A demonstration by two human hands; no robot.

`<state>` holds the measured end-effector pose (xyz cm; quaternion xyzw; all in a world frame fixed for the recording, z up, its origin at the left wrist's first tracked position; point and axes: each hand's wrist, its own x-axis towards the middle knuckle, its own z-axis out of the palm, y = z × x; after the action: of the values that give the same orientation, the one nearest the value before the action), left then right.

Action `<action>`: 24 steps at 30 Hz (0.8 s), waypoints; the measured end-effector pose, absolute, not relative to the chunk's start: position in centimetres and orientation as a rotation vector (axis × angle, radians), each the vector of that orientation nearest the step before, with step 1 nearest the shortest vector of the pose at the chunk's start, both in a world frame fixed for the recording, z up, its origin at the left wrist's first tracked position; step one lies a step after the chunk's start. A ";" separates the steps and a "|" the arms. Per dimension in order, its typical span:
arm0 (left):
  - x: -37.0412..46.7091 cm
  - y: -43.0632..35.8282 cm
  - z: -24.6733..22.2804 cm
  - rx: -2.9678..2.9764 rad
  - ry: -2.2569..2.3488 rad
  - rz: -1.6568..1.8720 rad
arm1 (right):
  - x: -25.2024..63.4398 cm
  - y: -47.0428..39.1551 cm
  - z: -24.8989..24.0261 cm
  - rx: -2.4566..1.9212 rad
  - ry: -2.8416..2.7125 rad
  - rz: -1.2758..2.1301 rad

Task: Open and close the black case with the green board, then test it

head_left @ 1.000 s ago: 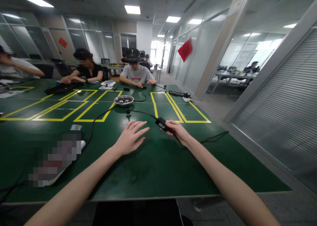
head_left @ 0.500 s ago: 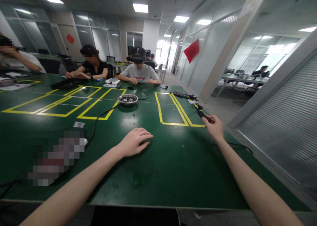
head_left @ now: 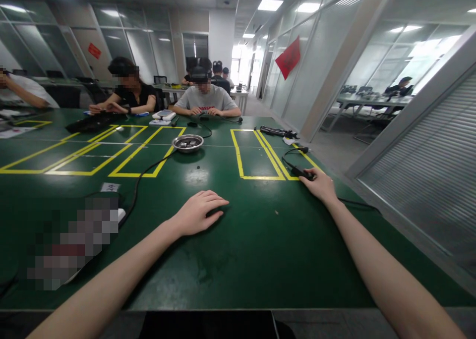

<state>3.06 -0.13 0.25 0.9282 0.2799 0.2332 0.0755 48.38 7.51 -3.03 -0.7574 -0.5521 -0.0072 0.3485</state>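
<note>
My left hand point(head_left: 200, 212) rests palm down on the green table point(head_left: 238, 259), fingers stretched forward and holding nothing. At the right side, my right hand point(head_left: 320, 184) is closed on a small black cylindrical piece with a cord point(head_left: 298, 172), just by the yellow tape. Its thin cord loops away from my fingers to a black end piece point(head_left: 304, 150) lying farther back. The exact kind of the held piece is hard to make out. Another dark cable point(head_left: 359, 203) runs off the right table edge behind my wrist.
A metal bowl point(head_left: 188, 149) with small metal parts stands mid-table. Behind the looped cord lies a folded black stand-like object point(head_left: 277, 132). A blurred-out long object point(head_left: 74, 245) lies at left with a cable. Yellow tape point(head_left: 260, 178) marks rectangles. Co-workers point(head_left: 204, 98) sit across the table.
My right hand has brought the black piece slightly left and lower, and its cord now shows as an open loop. My left hand stays in place. The view has shifted a little.
</note>
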 end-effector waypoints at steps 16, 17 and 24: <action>3.3 -0.4 0.4 2.738 0.844 0.683 | 49.6 7.5 -3.6 -1.825 -1.085 0.138; 3.3 -0.4 0.4 2.739 0.840 0.682 | 49.6 7.5 -3.6 -1.829 -1.118 0.085; 3.4 -0.3 0.4 2.733 0.836 0.693 | 49.2 7.4 -3.4 -1.884 -1.487 -0.142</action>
<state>3.37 -0.34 0.37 0.9246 0.2830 0.2344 0.1003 49.22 7.40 -3.40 -0.7310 -0.5770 -0.0551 0.3601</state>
